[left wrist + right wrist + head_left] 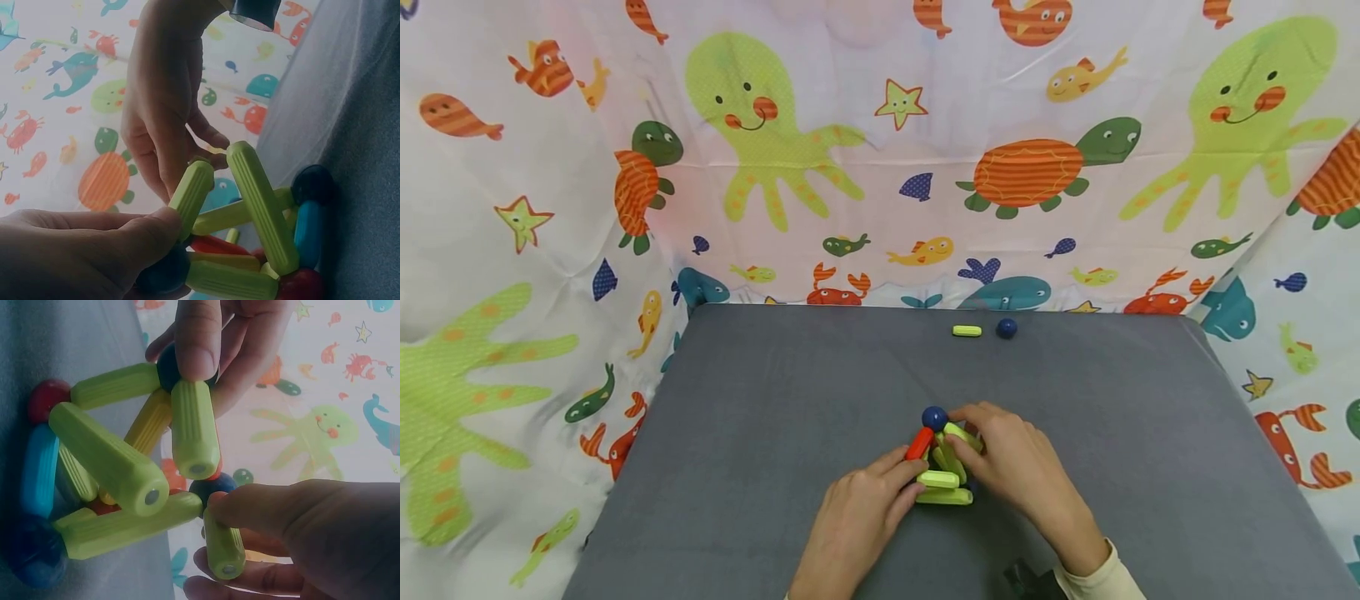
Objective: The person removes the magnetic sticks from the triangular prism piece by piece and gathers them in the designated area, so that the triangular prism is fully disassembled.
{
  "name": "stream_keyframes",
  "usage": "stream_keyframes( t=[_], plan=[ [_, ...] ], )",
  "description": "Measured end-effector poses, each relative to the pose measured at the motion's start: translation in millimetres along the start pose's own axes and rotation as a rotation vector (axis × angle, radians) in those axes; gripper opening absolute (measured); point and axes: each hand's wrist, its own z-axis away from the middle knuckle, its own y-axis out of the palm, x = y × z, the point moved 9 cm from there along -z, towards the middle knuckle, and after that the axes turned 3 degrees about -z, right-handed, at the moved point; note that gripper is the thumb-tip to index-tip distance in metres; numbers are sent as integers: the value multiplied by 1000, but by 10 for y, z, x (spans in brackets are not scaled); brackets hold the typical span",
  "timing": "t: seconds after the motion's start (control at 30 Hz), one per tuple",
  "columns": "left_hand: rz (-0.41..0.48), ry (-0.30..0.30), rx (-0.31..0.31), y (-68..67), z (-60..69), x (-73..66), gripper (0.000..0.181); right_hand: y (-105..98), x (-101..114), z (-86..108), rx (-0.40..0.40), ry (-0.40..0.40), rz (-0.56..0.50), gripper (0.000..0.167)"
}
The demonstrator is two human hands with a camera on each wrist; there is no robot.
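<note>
I see the structure [951, 460] of rods and balls on the grey table [760, 433], with a hand on either side of it; the left hand [865, 500] is at the structure's left, thumb and fingers closed in a pinch round a near dark blue ball [167, 367] and the base of a lime rod [194, 425] that juts from it; the right hand [1026, 458] is at the structure's right, its thumb and fingers bent round a short lime rod [225, 547], with only a narrow gap between them, filled by that rod; the thumb covers the rod's end by the upper dark blue ball [935, 418], so I cannot tell whether the two touch.

On the structure's left side I see a red rod [919, 443] sloping up to that upper ball; low on the structure, a light blue rod [39, 469] runs between a red ball [49, 400] and a large dark blue ball [36, 551]; a leaning lime rod [109, 462] slants from the red ball, its far end free and showing a small grey disc.

Beyond the structure lie a loose lime rod [967, 331] and a loose blue ball [1007, 328], near each other; behind them hangs a sea-animal cloth [865, 100].
</note>
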Motion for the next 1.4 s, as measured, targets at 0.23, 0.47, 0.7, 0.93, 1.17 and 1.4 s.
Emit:
stream_keyframes(
  t=[0.23, 0.47, 0.7, 0.93, 1.17, 1.4],
  plan=[
    [3, 8, -29, -19, 17, 0, 27, -40, 10, -11, -37, -65, 41, 21],
    [7, 6, -30, -29, 17, 8, 27, -26, -10, -48, -21, -68, 56, 22],
    [16, 24, -43, -32, 21, -9, 27, -44, -76, -69, -5, -60, 58, 20],
    [14, 9, -25, -22, 3, 5, 28, -148, -284, -225, -38, -57, 57, 23],
    [13, 15, -30, -27, 17, 3, 27, -108, -579, -554, -53, -77, 90, 26],
    [21, 6, -6, -6, 16, 7, 28, 65, -913, -983, -4, -15, 100, 24]
  ],
)
